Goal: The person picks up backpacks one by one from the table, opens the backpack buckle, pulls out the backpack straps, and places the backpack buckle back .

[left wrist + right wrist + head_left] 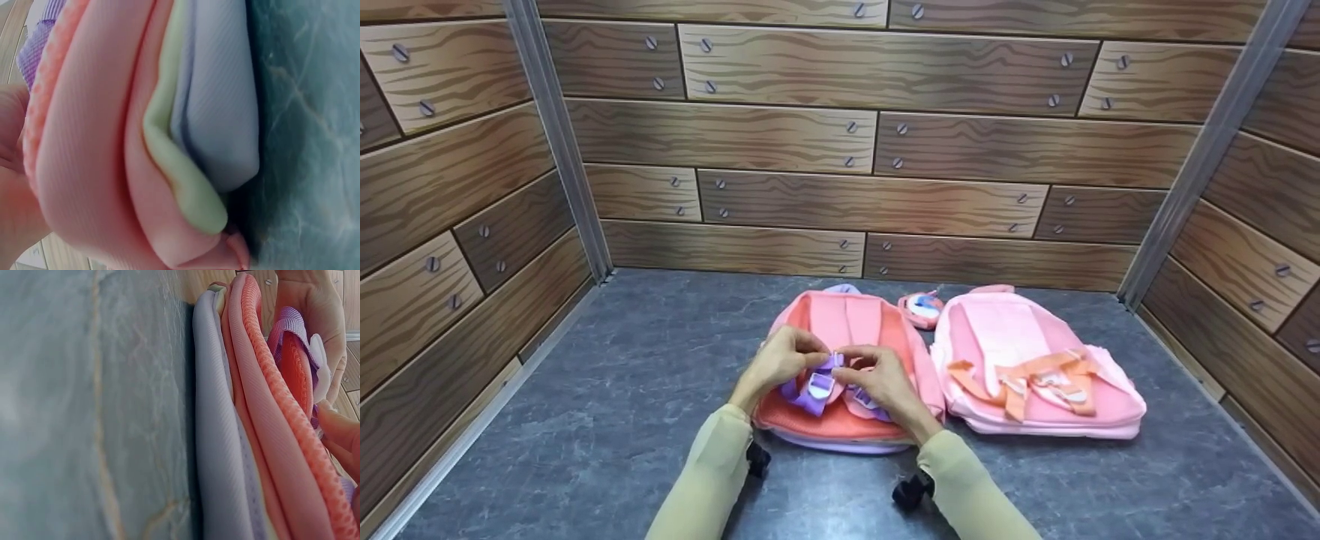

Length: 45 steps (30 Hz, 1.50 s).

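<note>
The left hand [785, 358] and right hand [883, 380] pinch a purple strap [832, 363] on the coral backpack [784, 421], seemingly unfinished, while the orange straps [1039, 367] on the pink backpack [1014, 330] at right already lie bunched.

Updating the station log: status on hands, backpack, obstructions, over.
Left hand and right hand both pinching purple strap. Coral backpack lying strap side up beneath them. Pink backpack close on the right; nothing visibly blocking.

My left hand [782, 361] and right hand [881, 379] pinch a purple strap [830, 364] on the coral backpack [832, 426] — just beside it lies a light-pink backpack [1012, 336] with orange straps [1044, 365].
</note>
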Each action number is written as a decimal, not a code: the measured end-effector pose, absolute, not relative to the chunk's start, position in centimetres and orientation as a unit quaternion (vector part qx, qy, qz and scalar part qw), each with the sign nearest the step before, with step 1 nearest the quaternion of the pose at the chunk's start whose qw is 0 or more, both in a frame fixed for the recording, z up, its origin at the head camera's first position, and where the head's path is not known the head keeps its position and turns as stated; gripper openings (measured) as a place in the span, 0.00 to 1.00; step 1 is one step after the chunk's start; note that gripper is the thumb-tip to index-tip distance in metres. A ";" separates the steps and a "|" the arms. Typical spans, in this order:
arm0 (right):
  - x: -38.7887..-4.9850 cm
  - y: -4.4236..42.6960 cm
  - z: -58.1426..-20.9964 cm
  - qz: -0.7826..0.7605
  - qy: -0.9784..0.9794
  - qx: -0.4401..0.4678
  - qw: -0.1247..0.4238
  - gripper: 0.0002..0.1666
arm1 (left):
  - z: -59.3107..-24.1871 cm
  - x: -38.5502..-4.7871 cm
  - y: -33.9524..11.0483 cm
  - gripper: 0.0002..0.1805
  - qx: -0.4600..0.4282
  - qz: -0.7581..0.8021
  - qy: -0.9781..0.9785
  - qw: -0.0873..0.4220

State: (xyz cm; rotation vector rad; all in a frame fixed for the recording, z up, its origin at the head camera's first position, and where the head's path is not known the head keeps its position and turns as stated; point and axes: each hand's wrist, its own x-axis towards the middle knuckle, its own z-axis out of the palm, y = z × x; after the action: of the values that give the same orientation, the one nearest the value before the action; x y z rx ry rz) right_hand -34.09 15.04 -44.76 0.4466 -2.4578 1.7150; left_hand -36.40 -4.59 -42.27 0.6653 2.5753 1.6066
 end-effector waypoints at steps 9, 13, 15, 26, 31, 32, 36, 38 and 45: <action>-34.0 15.1 -44.7 0.558 -0.817 0.132 0.053 0.18 | -42.1 -36.2 -4.1 0.04 0.195 0.512 0.837 0.018; -34.1 15.0 -44.7 0.563 -0.815 0.128 0.050 0.18 | -42.1 -36.2 -4.5 0.05 0.212 0.523 0.825 0.038; -34.1 15.0 -44.8 0.565 -0.814 0.127 0.050 0.19 | -42.1 -36.3 -4.7 0.06 0.221 0.529 0.818 0.050; -34.1 15.1 -44.8 0.559 -0.816 0.140 0.052 0.18 | -42.2 -36.3 -4.5 0.05 0.198 0.529 0.824 0.041; -34.1 15.1 -44.8 0.557 -0.816 0.143 0.050 0.18 | -42.3 -36.2 -4.1 0.04 0.184 0.528 0.828 0.037; -34.1 15.1 -44.9 0.557 -0.817 0.142 0.050 0.18 | -42.3 -36.2 -4.1 0.04 0.184 0.532 0.826 0.040; -34.1 15.1 -44.9 0.555 -0.819 0.135 0.046 0.18 | -42.3 -36.3 -4.3 0.05 0.191 0.538 0.819 0.047; -34.1 15.1 -44.8 0.555 -0.819 0.135 0.046 0.18 | -42.3 -36.4 -4.5 0.05 0.199 0.541 0.816 0.052; -34.1 15.1 -44.8 0.568 -0.811 0.135 0.042 0.18 | -42.3 -36.5 -4.9 0.05 0.215 0.549 0.806 0.055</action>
State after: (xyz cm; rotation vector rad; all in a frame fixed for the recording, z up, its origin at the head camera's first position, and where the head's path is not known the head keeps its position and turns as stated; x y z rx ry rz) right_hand -34.10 15.07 -44.77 0.4129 -2.4829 1.7371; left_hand -36.47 -4.91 -42.34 0.6540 2.4463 1.6654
